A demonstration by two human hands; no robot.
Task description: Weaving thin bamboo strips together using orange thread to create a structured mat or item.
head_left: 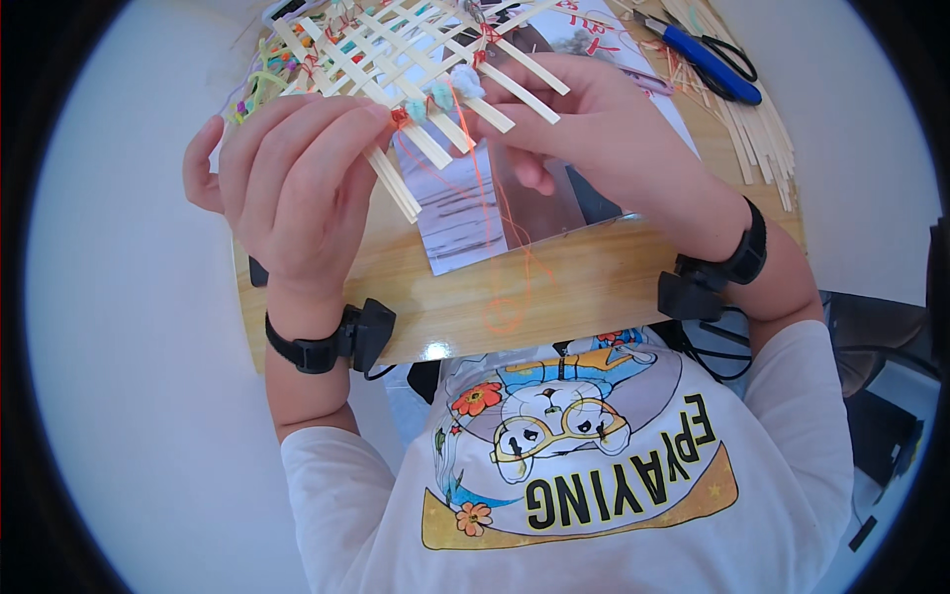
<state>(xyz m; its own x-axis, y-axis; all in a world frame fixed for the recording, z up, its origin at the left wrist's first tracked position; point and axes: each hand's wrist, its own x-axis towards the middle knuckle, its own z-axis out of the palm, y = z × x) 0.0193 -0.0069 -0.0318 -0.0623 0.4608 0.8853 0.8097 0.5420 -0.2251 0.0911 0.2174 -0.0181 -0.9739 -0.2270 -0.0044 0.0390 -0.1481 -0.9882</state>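
A lattice of pale wooden strips [396, 54], tied at its crossings with coloured threads and small beads, is held up over a small wooden table [584, 287]. My left hand [292, 183] grips its lower left strips, fingertips by an orange knot. My right hand [594, 129] holds the lower right strips and pinches a thin orange thread [495, 213] that hangs down in a loop onto the table. Both wrists wear black bands.
A printed paper sheet [465, 218] lies on the table under the lattice. Blue-handled scissors [708, 61] and a bundle of loose pale strips [757, 134] lie at the back right. The table is narrow, with pale floor on both sides.
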